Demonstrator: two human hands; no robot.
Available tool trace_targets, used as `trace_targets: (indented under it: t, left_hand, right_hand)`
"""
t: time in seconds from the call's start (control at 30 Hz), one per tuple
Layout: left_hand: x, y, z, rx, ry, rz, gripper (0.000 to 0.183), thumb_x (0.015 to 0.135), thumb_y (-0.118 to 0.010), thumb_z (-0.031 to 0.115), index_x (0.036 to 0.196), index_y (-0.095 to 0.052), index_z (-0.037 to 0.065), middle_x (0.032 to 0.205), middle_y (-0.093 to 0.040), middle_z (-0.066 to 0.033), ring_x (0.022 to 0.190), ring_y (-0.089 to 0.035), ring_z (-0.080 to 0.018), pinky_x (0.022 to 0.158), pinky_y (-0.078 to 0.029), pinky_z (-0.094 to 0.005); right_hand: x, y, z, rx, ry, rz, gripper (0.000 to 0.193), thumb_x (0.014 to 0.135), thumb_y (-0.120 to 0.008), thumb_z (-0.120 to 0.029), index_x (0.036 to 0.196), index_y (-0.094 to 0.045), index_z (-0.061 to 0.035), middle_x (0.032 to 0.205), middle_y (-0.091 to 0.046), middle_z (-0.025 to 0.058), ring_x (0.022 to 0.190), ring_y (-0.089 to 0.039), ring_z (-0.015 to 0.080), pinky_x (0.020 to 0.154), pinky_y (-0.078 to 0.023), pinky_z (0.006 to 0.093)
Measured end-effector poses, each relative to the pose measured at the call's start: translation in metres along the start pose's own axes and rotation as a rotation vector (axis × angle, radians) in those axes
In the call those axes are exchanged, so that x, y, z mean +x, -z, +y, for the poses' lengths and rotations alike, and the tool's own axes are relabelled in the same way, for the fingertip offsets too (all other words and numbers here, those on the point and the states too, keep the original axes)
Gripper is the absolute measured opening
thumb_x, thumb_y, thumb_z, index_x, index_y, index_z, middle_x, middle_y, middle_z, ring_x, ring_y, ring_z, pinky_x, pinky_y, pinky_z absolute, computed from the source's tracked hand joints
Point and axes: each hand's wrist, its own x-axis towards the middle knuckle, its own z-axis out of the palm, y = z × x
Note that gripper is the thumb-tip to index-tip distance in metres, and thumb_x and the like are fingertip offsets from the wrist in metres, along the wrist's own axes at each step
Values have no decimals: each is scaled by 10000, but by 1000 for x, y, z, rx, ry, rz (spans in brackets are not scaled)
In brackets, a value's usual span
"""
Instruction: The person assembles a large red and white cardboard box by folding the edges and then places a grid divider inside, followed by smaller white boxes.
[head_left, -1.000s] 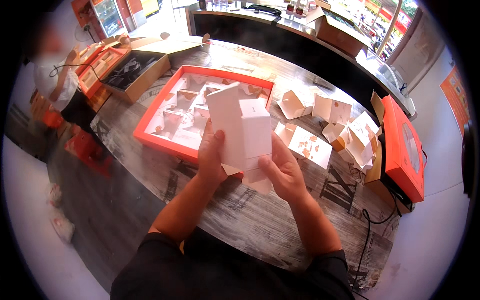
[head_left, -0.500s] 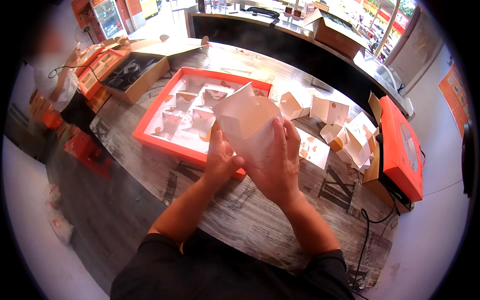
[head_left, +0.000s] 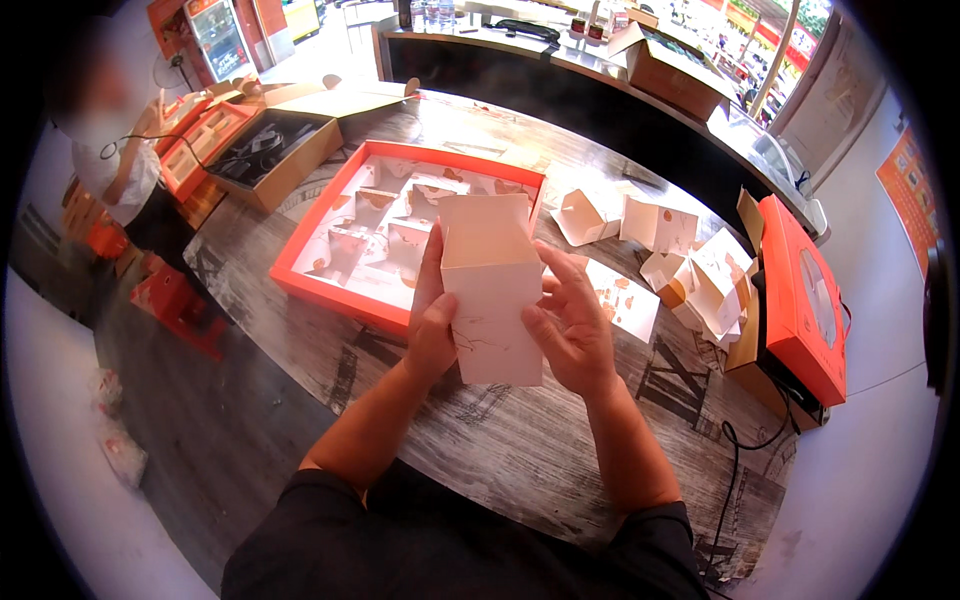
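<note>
Between my hands, above the near side of the table, is a white folded paper box [head_left: 497, 320] with its open end facing away from me. My left hand [head_left: 433, 320] grips its left side, thumb on the near face. Along the right side, my right hand [head_left: 572, 325] holds it with the thumb on the edge and the fingers bent behind. Just beyond lies a shallow red-orange box [head_left: 335, 302] with a white patterned lining and several small white box inserts [head_left: 370, 205] standing inside.
Several white folded cartons [head_left: 660, 222] lie to the right of the red box, beside a flat printed card [head_left: 625, 300]. A red case [head_left: 803, 300] stands at the right edge, with a black cable [head_left: 735, 480] below. A cardboard box [head_left: 270, 160] sits far left, near another person [head_left: 115, 160].
The white paper box has been turned from a tilted angle to nearly straight, its flat face now toward me. My right hand has shifted slightly right and its thumb now rests on the edge.
</note>
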Motion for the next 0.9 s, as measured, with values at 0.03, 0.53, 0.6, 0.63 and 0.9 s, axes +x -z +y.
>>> trace_targets:
  t: [0.03,0.53,0.6,0.63,0.9]
  left_hand:
    - [0,4,-1,-20,27,-14,888,909,-430,150,1721,-78,85,1717,-264,-182,1538,-380,-309,1258,-340,-437]
    - [-4,10,-1,212,-17,-90,338,1099,-560,278,1345,-499,53,1269,-565,-67,1174,-536,-136,1012,-461,-304]
    - [-4,11,-4,242,-44,-77,234,1107,-540,268,1219,-537,62,1176,-569,-43,1074,-539,-109,943,-468,-275]
    - [-3,11,-3,240,-34,-79,210,1109,-538,268,1169,-544,67,1143,-568,-35,1037,-532,-100,915,-465,-263]
    - [-3,12,-5,223,92,-50,245,1118,-529,303,1078,-573,65,1020,-584,1,911,-525,-58,800,-469,-226]
  right_hand:
    - [0,0,-1,31,-27,-9,717,942,-791,-103,1582,-473,-39,1461,-534,149,1172,-661,208,934,-589,330]
    - [-3,2,-8,109,-219,33,479,881,-790,-30,1311,-580,-18,1342,-558,149,977,-686,163,819,-584,293]
    - [-2,4,-5,37,-151,24,424,879,-794,-42,1255,-599,-17,1357,-543,151,977,-684,165,811,-582,286]
    - [-1,4,-4,3,-117,18,397,878,-796,-48,1227,-608,-17,1365,-536,152,977,-683,166,807,-581,283]
    - [-1,10,9,-147,-59,38,305,884,-790,-74,1119,-608,-7,1323,-549,133,903,-650,149,739,-559,298]
